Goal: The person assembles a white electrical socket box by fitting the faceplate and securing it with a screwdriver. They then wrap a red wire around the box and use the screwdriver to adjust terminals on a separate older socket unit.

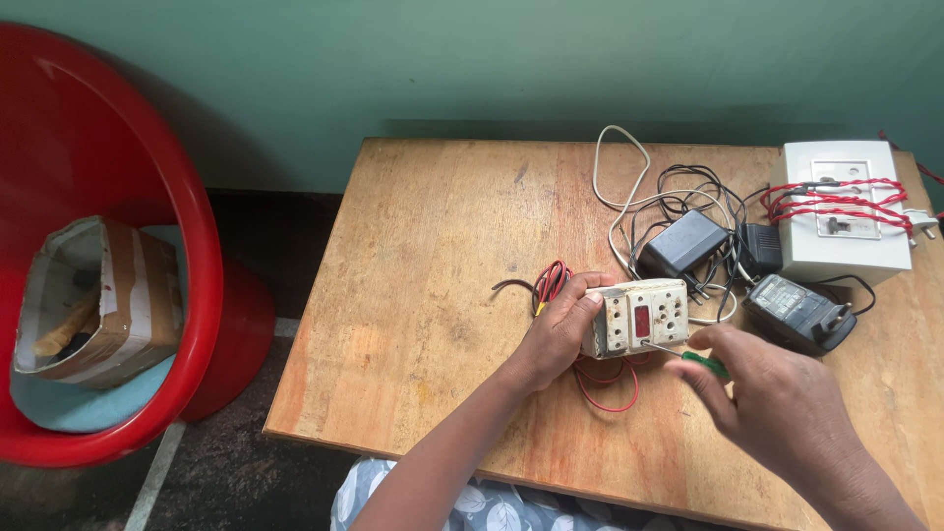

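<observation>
A: Where does the work stand?

B: The left hand (pixel 557 332) grips the white socket box (pixel 636 317) by its left end, fingers wrapped over the top edge, and holds it face up on the wooden table (pixel 423 295), a little right of centre and nearer the front edge than the back. The right hand (pixel 777 398) is closed around a green-handled screwdriver (pixel 688 354); the shaft runs up and left to the lower edge of the box's faceplate.

A: Advice for the step?

B: As I judge it: keep the box pressed flat, seat the tip squarely before turning, and keep the driver in line with the screw. Keep the red wires (pixel 605 379) trailing beneath the box clear of the blade.

A: Box relative to the hands?

B: Between them: touching the left palm, just left of the right fingertips.

A: Nearby?

B: Black adapters (pixel 683 241) and tangled cables toward the back right; a white switch box (pixel 846 211) bound with red wire at the back right corner. A red chair (pixel 187 236) stands off the left edge.
</observation>
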